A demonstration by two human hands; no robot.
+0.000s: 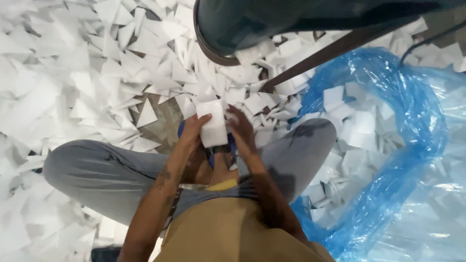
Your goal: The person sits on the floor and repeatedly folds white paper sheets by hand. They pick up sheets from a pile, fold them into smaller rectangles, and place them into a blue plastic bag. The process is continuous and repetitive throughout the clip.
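I am sitting cross-legged on the floor and looking down at my lap. Both hands hold one white rectangular foam piece [212, 121] in front of my knees. My left hand [193, 132] grips its left edge. On its right edge rests my right hand [241, 131], fingers curled over the top. Under the piece a blue sandal [209, 156] shows between my feet.
Several white foam offcuts [97, 63], many of them triangles, cover the floor ahead and to the left. To my right, a blue plastic bag [412, 145] lies open with white foam pieces inside. A dark round machine part [233, 24] and a brown bar [335, 51] hang overhead.
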